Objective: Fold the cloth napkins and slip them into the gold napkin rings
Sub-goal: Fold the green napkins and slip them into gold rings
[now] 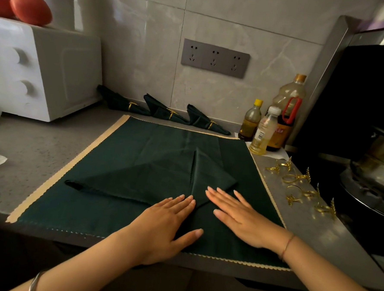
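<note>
Napkin (162,181) first: it lies in the middle of the frame, dark green on a bigger green cloth (119,145) with a pale scalloped edge, so the two are hard to tell apart except by the creases. It is half folded. Its right side is already turned in to a centre line that runs up from the bottom point. Its left corner still sticks out flat toward the left of the frame.

Both my hands are flat and released, grasping nothing. My left hand (166,220) has its fingertips on the napkin just left of the bottom point. My right hand (240,218) lies just right of that point, fingertips on the turned-in flap. I keep them there, I judge, to pin the point and press the new crease so the flap does not spring back.

I think the left corner is next, brought in to meet the centre line. The risk is the whole napkin sliding on the cloth beneath, so one palm should stay down.

The gold rings (295,178) are laid out along the right edge of the counter (39,158), near my right hand but clear of the folding. Three finished napkins (170,112), each in its ring, rest against the wall in the upper middle, out of the way. Bottles (275,128) stand to their right.
</note>
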### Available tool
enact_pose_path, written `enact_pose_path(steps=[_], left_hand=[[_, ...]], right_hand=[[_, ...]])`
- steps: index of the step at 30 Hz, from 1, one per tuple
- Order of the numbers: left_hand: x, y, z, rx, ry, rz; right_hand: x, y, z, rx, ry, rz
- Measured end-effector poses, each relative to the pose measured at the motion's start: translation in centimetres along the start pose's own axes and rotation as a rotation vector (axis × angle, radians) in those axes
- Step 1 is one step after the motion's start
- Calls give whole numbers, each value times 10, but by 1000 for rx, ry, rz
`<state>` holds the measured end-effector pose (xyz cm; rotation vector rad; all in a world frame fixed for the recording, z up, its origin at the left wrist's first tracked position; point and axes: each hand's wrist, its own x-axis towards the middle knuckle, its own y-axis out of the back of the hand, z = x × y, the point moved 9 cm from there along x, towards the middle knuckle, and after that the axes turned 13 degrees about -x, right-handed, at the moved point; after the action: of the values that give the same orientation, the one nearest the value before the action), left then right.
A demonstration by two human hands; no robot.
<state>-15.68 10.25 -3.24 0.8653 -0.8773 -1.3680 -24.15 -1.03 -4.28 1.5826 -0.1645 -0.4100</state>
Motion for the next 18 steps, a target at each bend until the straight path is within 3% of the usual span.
enact_pose_path(steps=[6,10,14,18], left_hand=[[-1,-1,0,7,-4,-2],[-2,-1,3,16,-17,7],[-4,7,-2,-85,-33,5],[-1,28,-34,-34,28,81]], right_hand=[[14,1,60,10,-164,4],[22,11,63,-30,-200,30],[12,30,18,79,-105,204],[2,45,-37,-51,70,346]])
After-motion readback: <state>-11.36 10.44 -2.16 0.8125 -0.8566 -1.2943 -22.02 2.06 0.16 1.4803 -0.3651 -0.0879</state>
